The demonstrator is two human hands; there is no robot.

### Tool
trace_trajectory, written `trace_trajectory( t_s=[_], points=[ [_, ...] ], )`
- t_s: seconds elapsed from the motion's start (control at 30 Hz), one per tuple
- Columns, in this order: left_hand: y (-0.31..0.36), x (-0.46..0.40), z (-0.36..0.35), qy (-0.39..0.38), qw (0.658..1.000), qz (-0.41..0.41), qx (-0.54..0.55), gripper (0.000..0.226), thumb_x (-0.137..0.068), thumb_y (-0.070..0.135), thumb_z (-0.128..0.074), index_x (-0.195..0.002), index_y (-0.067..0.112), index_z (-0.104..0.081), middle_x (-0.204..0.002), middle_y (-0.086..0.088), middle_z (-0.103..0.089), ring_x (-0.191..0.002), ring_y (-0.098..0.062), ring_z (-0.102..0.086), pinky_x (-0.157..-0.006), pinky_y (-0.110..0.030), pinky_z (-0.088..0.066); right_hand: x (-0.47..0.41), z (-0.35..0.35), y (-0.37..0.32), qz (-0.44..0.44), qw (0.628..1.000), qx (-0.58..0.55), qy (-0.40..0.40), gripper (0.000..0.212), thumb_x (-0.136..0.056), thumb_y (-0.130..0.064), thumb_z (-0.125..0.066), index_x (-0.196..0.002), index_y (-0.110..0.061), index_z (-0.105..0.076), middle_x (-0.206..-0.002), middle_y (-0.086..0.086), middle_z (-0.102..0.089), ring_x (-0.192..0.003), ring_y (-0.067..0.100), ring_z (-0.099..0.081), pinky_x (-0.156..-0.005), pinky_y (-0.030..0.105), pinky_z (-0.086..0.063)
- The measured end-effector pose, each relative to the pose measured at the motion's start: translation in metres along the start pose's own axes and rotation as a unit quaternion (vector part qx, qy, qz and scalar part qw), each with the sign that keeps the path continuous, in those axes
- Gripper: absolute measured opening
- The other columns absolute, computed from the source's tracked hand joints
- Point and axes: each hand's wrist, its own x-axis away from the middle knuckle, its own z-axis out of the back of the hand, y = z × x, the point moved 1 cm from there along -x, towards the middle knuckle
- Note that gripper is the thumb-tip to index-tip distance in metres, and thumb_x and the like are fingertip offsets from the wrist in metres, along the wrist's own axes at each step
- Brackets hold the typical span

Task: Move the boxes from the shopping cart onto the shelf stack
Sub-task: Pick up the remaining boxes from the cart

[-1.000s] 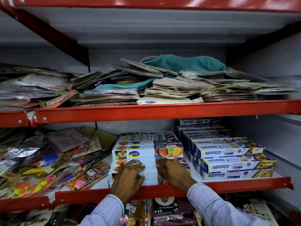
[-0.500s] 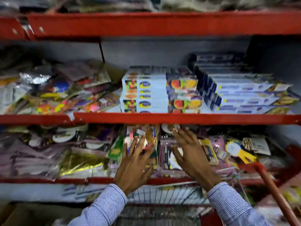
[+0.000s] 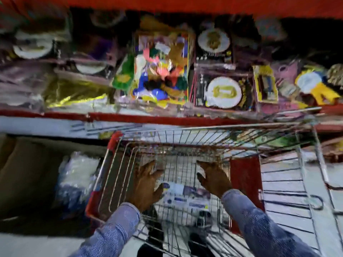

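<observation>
Both hands reach down into the wire shopping cart [image 3: 204, 141], empty, fingers spread; the left hand [image 3: 146, 184] and right hand [image 3: 213, 179] flank the boxes [image 3: 185, 196] lying flat on the cart floor, neither clearly touching them, though blur makes contact hard to judge; the step in hand looks like the reach for the next load; the next move calls for closing both palms on the ends of a box or a few together, then lifting clear of the wire rim; the shelf [image 3: 148, 117] ahead holds packets, and the stack itself is out of view
</observation>
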Motion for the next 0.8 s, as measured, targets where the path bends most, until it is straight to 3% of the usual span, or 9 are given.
trace_trajectory(
  t_s=[0.1,0.2,0.27,0.33,0.43,0.57,0.67,0.8],
  points=[
    [-0.017,0.000,-0.031,-0.028,0.999,0.020,-0.019,0.057,-0.083,0.053,-0.042,-0.122,0.020,-0.066,-0.143,-0.017,-0.052,-0.127,-0.039,-0.051,-0.099,-0.059,-0.046,-0.016,-0.054,0.012,-0.032,0.994,0.019,-0.108,0.056,-0.098,-0.031,-0.050,-0.150,-0.018,-0.033,-0.146,0.013,-0.048,-0.136,0.032,-0.041,-0.105,0.044,-0.044],
    [-0.030,-0.005,-0.050,-0.063,0.998,0.020,-0.025,0.051,-0.080,0.045,-0.044,-0.117,0.019,-0.068,-0.139,-0.018,-0.055,-0.122,-0.041,-0.055,-0.095,-0.059,-0.049,-0.032,-0.105,0.018,-0.054,0.983,0.017,-0.173,0.056,-0.097,-0.033,-0.051,-0.148,-0.017,-0.036,-0.147,0.014,-0.046,-0.134,0.034,-0.044,-0.107,0.045,-0.043],
    [-0.040,-0.009,-0.064,-0.063,0.998,-0.007,-0.028,0.045,-0.079,0.040,-0.046,-0.113,0.022,-0.069,-0.132,-0.019,-0.060,-0.116,-0.042,-0.059,-0.092,-0.058,-0.051,-0.039,-0.134,0.019,-0.063,0.979,0.038,-0.192,0.053,-0.095,-0.034,-0.053,-0.143,-0.014,-0.044,-0.143,0.016,-0.050,-0.129,0.036,-0.049,-0.104,0.046,-0.044],
    [-0.049,-0.013,-0.076,-0.068,0.997,-0.040,-0.020,0.037,-0.076,0.034,-0.047,-0.107,0.027,-0.067,-0.120,-0.017,-0.066,-0.108,-0.041,-0.062,-0.087,-0.057,-0.053,-0.047,-0.158,0.019,-0.028,0.978,0.070,-0.195,0.057,-0.094,-0.036,-0.054,-0.145,-0.016,-0.040,-0.143,0.013,-0.051,-0.129,0.035,-0.047,-0.104,0.045,-0.044],
    [-0.057,-0.021,-0.087,-0.088,0.988,-0.106,-0.068,0.028,-0.074,0.020,-0.057,-0.099,0.023,-0.070,-0.109,-0.008,-0.071,-0.099,-0.034,-0.063,-0.080,-0.050,-0.053,-0.060,-0.174,0.021,0.014,0.973,0.109,-0.205,0.063,-0.095,-0.037,-0.055,-0.148,-0.015,-0.032,-0.143,0.012,-0.049,-0.130,0.033,-0.044,-0.103,0.045,-0.041],
    [-0.052,-0.024,-0.095,-0.131,0.961,-0.209,-0.123,0.012,-0.073,0.015,-0.072,-0.084,0.019,-0.070,-0.090,-0.002,-0.072,-0.084,-0.028,-0.065,-0.074,-0.041,-0.053,-0.077,-0.172,0.030,0.040,0.970,0.108,-0.215,0.060,-0.090,-0.034,-0.061,-0.141,-0.011,-0.040,-0.133,0.013,-0.057,-0.119,0.032,-0.056,-0.097,0.042,-0.049],
    [-0.039,-0.023,-0.116,-0.216,0.932,-0.246,-0.158,0.014,-0.083,0.018,-0.065,-0.096,0.014,-0.069,-0.092,-0.008,-0.071,-0.088,-0.031,-0.064,-0.078,-0.042,-0.052,-0.085,-0.155,0.034,0.044,0.977,0.109,-0.179,0.060,-0.087,-0.032,-0.065,-0.138,-0.009,-0.042,-0.125,0.015,-0.063,-0.109,0.035,-0.062,-0.089,0.042,-0.053],
    [-0.033,-0.030,-0.155,-0.270,0.909,-0.221,-0.226,0.043,-0.087,0.023,-0.061,-0.127,0.009,-0.052,-0.120,-0.014,-0.062,-0.107,-0.036,-0.057,-0.089,-0.047,-0.047,-0.085,-0.123,0.040,0.075,0.989,0.087,-0.091,0.055,-0.084,-0.041,-0.064,-0.129,-0.012,-0.049,-0.115,0.012,-0.066,-0.097,0.035,-0.065,-0.076,0.041,-0.054]
  ],
)
